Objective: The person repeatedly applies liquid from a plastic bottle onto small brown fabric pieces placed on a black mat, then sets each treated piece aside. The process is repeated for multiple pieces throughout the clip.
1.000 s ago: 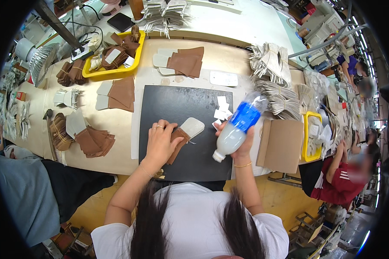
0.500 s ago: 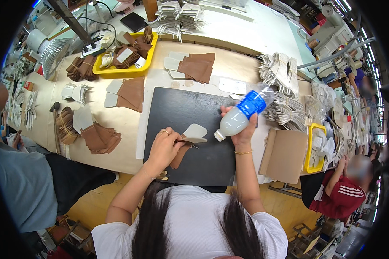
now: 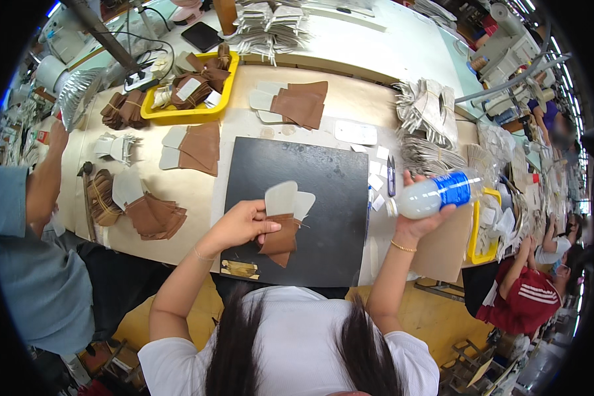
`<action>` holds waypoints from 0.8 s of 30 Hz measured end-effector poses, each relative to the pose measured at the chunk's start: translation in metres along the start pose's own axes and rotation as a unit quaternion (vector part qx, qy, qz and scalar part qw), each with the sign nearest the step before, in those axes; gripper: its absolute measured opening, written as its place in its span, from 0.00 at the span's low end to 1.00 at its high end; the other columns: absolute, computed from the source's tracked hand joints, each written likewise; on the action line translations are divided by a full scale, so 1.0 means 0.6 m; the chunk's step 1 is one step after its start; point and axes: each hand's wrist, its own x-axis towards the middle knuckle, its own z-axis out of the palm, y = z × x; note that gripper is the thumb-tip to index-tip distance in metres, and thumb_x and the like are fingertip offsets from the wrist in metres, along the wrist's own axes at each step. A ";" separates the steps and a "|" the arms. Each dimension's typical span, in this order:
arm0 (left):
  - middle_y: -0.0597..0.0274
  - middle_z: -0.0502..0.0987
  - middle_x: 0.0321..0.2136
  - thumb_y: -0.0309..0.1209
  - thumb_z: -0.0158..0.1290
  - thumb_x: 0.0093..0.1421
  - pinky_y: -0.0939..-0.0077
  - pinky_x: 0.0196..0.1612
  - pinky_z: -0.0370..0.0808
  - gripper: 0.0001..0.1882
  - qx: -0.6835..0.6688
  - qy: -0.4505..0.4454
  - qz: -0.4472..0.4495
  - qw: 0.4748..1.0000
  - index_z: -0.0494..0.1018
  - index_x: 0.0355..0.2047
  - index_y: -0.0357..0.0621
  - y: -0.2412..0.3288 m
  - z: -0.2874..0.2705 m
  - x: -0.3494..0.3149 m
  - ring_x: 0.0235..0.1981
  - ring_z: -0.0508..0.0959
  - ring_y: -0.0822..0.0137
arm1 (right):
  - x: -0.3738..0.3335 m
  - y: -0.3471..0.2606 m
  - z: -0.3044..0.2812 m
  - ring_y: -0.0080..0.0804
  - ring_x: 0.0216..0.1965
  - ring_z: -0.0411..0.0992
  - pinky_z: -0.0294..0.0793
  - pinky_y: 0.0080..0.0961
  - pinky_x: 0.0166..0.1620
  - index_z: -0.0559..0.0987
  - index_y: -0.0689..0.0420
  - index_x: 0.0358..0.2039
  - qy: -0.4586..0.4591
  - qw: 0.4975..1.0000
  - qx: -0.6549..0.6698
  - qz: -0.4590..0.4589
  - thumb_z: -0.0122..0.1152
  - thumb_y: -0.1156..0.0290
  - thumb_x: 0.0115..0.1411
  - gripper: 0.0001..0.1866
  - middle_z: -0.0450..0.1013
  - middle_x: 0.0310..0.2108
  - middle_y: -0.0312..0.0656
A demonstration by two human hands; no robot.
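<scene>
My left hand (image 3: 247, 223) pinches the side of a pair of brown leather pieces (image 3: 280, 239) with pale grey tabs (image 3: 282, 198) sticking out beyond them. The pieces are over a black board (image 3: 323, 198). At the right, my right hand (image 3: 419, 221) grips a clear plastic bottle (image 3: 421, 199) with a blue label. It lies nearly level, its narrow white nozzle end toward the left, and a whitish content shows inside. A purple-handled tool (image 3: 391, 177) and several small white squares (image 3: 375, 182) rest between the board and the bottle.
Fanned stacks of brown and grey pieces (image 3: 300, 103) lie beyond and left of the board. A yellow tray (image 3: 230, 99) holds bundles. Grey bundles (image 3: 435, 112) stand at the right. On the left, a co-worker's arm (image 3: 46, 178) reaches across the table; a person in red (image 3: 525, 290) sits right.
My right hand has moved right and nearer with the bottle, which has turned from tilted to nearly level. The leather pieces in my left hand have come down and now show their flat face.
</scene>
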 end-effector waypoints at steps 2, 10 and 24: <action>0.63 0.76 0.26 0.28 0.59 0.57 0.82 0.24 0.71 0.15 -0.100 -0.017 0.000 0.995 0.71 0.42 0.35 0.011 -0.018 0.009 0.24 0.75 0.75 | -0.013 -0.014 -0.006 0.47 0.42 0.74 0.64 0.53 0.58 0.65 0.62 0.52 0.029 0.998 -0.044 -0.016 0.43 0.29 0.54 0.45 0.74 0.39 0.53; 0.58 0.75 0.34 0.28 0.60 0.56 0.82 0.23 0.73 0.21 -0.283 0.132 0.165 0.936 0.63 0.46 0.38 0.107 -0.015 0.173 0.27 0.76 0.71 | -0.043 -0.014 0.005 0.42 0.44 0.73 0.66 0.53 0.55 0.66 0.62 0.51 0.008 0.999 -0.039 0.000 0.43 0.32 0.57 0.42 0.73 0.39 0.50; 0.62 0.69 0.36 0.32 0.58 0.59 0.76 0.30 0.72 0.26 -0.327 0.287 0.245 0.866 0.60 0.53 0.40 0.046 -0.078 0.245 0.28 0.73 0.69 | -0.052 -0.027 0.003 0.45 0.43 0.73 0.71 0.46 0.51 0.64 0.63 0.54 -0.001 0.999 -0.044 0.027 0.49 0.31 0.53 0.46 0.72 0.41 0.53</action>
